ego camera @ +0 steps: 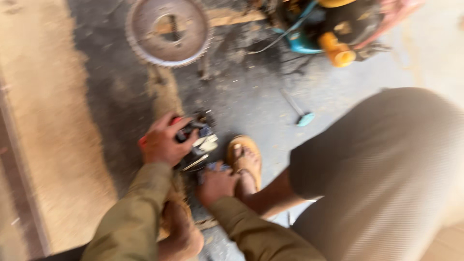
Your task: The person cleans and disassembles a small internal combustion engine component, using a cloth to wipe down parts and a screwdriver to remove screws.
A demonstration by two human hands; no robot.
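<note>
Head view, blurred by motion: a dark grey concrete floor (270, 96), gritty and scattered with chips, is bordered on the left by a broad band of pale sawdust (48, 121) and a thin sawdust trail running down the middle. A toothed circular saw blade (168, 30) lies flat on the floor at the top, and a teal and orange machine (328, 34) stands at the upper right with another person's hand (398, 12) resting on it. A small teal-ended tool (299, 112) lies alone on the floor between that machine and the hands. The person crouches; both forearms in olive sleeves (130, 222) reach down and forward from the lower edge, and a knee in beige cloth (386, 169) fills the right side. The left hand (163, 142) is curled, fingers closed over the red and black top of a small power tool (198, 140) that sits on the floor at picture centre. The right hand (216, 182) lies just below the tool, knuckles up, pressed against its near end; whether its fingers close on anything cannot be told. A sandalled foot (245, 162) stands just right of the tool, touching the right hand. The tool's long axis appears to run from lower left to upper right, though blur hides which end leads
</note>
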